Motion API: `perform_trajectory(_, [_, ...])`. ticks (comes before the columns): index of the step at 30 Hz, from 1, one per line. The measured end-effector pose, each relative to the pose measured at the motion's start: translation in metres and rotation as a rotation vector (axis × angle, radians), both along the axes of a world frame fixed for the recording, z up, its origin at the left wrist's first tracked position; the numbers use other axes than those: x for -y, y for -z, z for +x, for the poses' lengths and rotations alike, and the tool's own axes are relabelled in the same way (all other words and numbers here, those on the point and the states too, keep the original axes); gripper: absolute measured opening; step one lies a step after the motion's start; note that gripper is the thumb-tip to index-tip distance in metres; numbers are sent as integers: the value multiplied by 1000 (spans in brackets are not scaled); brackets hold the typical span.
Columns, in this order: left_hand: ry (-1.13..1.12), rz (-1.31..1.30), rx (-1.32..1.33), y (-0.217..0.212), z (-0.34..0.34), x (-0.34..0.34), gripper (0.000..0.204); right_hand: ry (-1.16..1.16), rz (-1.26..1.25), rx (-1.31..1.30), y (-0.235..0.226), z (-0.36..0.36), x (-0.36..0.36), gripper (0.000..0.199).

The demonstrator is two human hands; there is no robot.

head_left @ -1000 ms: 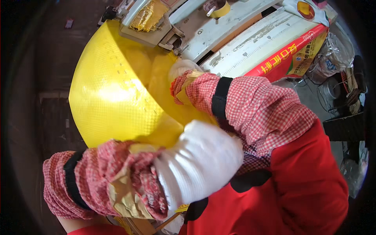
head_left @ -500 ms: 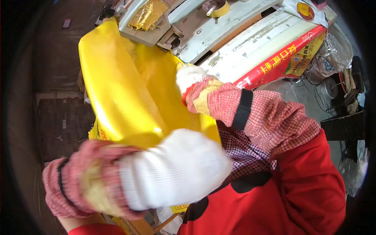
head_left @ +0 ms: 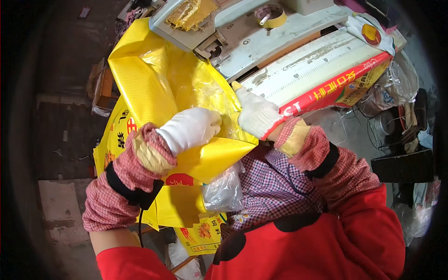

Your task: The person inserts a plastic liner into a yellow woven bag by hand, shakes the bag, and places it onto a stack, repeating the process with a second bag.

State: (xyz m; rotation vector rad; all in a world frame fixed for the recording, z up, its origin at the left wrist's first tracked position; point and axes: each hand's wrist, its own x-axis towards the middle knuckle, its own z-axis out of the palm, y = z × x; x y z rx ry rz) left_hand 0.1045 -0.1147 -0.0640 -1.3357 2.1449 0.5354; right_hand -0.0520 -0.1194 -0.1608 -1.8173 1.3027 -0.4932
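Note:
A large yellow woven plastic bag [head_left: 140, 70] lies before me with its mouth spread wide. Clear film [head_left: 227, 109] shows inside the mouth. My left hand [head_left: 191, 129], in a white knit glove, is closed at the near side of the mouth; its fingers curl in over the bag, though what the tips pinch is partly hidden. My right hand [head_left: 258, 112], gloved too, is closed on the bag's right rim, thumb pointing away from me. Beyond the bag stands a pale sewing machine [head_left: 179, 21], whose head comes close to the bag's far edge.
A roll of yellow tape [head_left: 272, 17] rests on the machine bed. To the right is a white board [head_left: 298, 60] with a red-and-yellow printed strip along its front. A spare white glove [head_left: 368, 35] lies at its far end. Crumpled clear plastic [head_left: 224, 189] hangs by my lap.
My left hand has moved up and away from me, to the bag's mouth. The right hand has shifted right and slightly nearer. The mouth is spread wider, showing the clear film inside.

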Motion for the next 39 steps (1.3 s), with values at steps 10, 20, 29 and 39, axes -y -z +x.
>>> perform_trajectory(10, [-31, 185, -374, -42, -26, -31, 41, -263, -69, -51, 21, 12, 45, 24])
perform_trajectory(20, [376, -381, 38, -1, -12, 30, 15, -374, 104, 37, 1, 24, 72, 25])
perform_trajectory(29, [-140, -596, -83, 11, 69, 128, 12, -76, 32, 241, -30, 51, 49, 35])
perform_trajectory(39, [328, -699, 94, -162, 120, -77, 9, -265, -745, -520, -51, 131, 63, 71])
